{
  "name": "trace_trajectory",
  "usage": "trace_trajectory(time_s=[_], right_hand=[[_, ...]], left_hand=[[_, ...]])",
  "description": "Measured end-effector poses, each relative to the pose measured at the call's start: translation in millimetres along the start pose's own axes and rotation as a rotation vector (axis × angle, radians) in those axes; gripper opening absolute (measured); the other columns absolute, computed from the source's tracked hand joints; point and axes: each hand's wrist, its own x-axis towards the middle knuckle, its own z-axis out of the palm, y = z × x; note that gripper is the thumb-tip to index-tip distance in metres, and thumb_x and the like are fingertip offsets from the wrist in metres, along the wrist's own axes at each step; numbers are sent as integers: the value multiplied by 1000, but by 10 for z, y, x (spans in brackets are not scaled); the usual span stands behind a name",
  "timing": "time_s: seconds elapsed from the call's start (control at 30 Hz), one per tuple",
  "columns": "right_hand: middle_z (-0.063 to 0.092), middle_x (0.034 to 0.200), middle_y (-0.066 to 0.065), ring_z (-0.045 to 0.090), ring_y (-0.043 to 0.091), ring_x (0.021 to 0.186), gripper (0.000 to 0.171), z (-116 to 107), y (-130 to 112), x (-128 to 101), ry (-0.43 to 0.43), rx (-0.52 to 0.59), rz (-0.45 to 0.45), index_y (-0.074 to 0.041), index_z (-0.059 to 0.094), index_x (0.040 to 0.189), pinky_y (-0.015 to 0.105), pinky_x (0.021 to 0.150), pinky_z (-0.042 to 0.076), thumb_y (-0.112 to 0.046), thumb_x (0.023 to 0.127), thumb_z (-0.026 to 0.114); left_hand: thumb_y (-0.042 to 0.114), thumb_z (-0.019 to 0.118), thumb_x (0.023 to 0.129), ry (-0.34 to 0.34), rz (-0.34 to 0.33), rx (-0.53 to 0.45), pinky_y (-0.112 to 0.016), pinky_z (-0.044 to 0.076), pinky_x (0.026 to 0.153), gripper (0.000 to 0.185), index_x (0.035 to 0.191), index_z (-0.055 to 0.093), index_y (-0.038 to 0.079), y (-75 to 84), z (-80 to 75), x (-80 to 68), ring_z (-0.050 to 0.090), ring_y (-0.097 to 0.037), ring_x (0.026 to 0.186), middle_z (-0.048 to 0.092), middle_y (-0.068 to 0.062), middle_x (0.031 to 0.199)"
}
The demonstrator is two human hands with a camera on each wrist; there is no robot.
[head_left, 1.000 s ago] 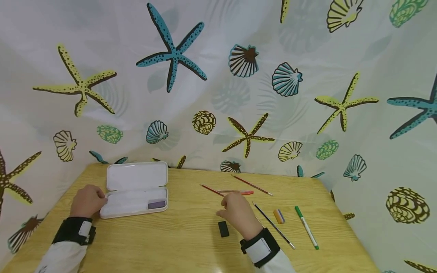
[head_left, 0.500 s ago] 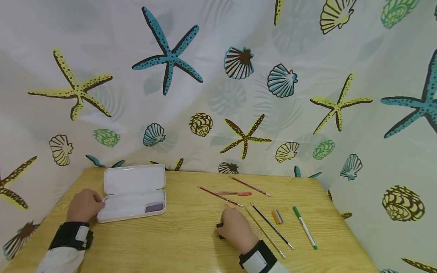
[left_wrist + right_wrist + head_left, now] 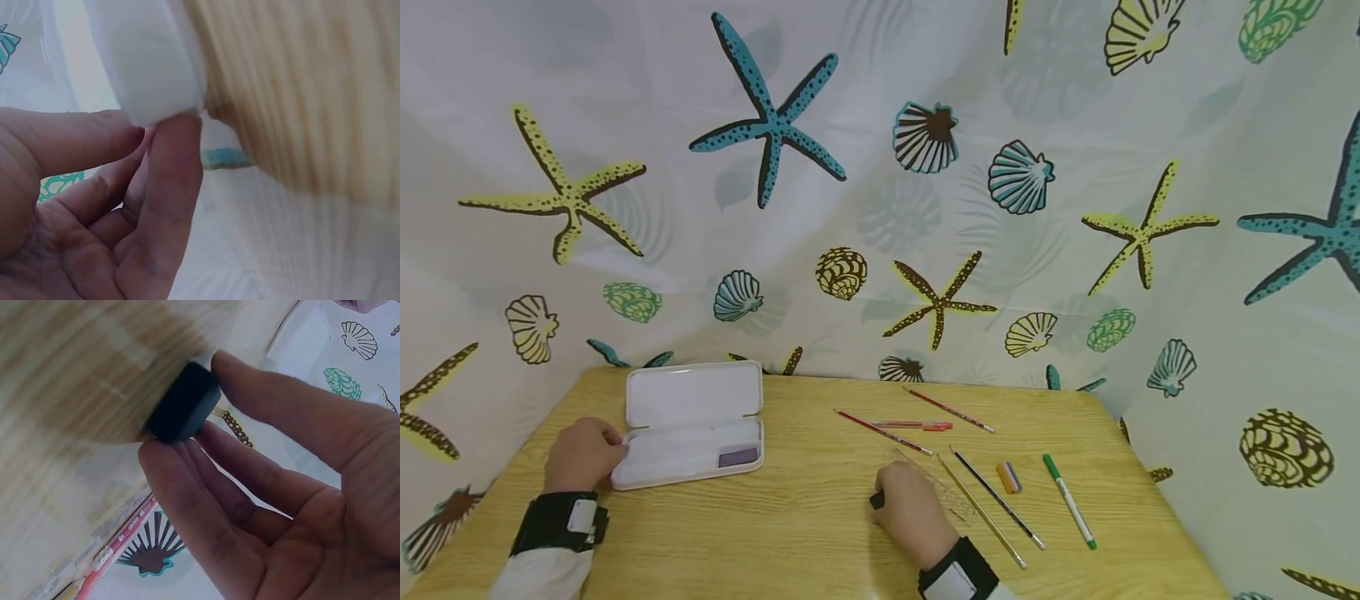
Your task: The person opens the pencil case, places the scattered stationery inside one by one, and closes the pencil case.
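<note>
My right hand (image 3: 910, 510) pinches a small black eraser (image 3: 184, 403) between thumb and fingertips, low over the table. Most of the eraser is hidden by the hand in the head view, but its dark end shows at the fingers. At the left, an open white pencil case (image 3: 662, 458) lies with its lid (image 3: 696, 396) folded back. Thumb and index finger of my left hand (image 3: 583, 457) hold the case's left end (image 3: 165, 94). A purple-grey block (image 3: 737, 457) sits in the case's right end.
Around the right hand lie a clear ruler (image 3: 955, 498), a yellow pencil (image 3: 981, 510), a dark pencil (image 3: 998, 498) and a red pencil (image 3: 883, 432). Farther off are a red pen (image 3: 917, 425), another red pencil (image 3: 951, 410), an orange-and-blue sharpener-sized piece (image 3: 1009, 477) and a green-capped marker (image 3: 1070, 502).
My right hand has come down onto the black eraser and taken hold of it, uncovering the yellow pencil and clear ruler. The left hand stays at the case.
</note>
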Motion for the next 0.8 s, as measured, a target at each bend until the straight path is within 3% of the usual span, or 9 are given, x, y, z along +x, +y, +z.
trace_trajectory(time_s=[0.13,0.4,0.8], right_hand=[[66,85,4,62,17,79,29,40,-28,-4,13,-4,-24,-3,72,87,33,70,52,-6,67,94],[63,79,2,59,15,73,29,15,-33,-18,39,11,13,-5,66,78,33,66,50,-4,66,93],[66,78,1,59,14,72,18,-3,-58,88,-8,19,-13,-5,71,78,32,67,50,7,71,82]], left_hand=[[8,71,87,-16,-13,0,-37,44,57,20,93,68,-11,-20,-4,6,56,-30,69,60,-17,77],[7,70,87,-22,3,12,-38,44,57,18,90,68,-11,22,-33,20,56,-30,68,60,-17,75],[5,69,87,-58,19,14,-38,46,58,18,90,67,-12,52,-83,1,56,-30,68,60,-18,76]])
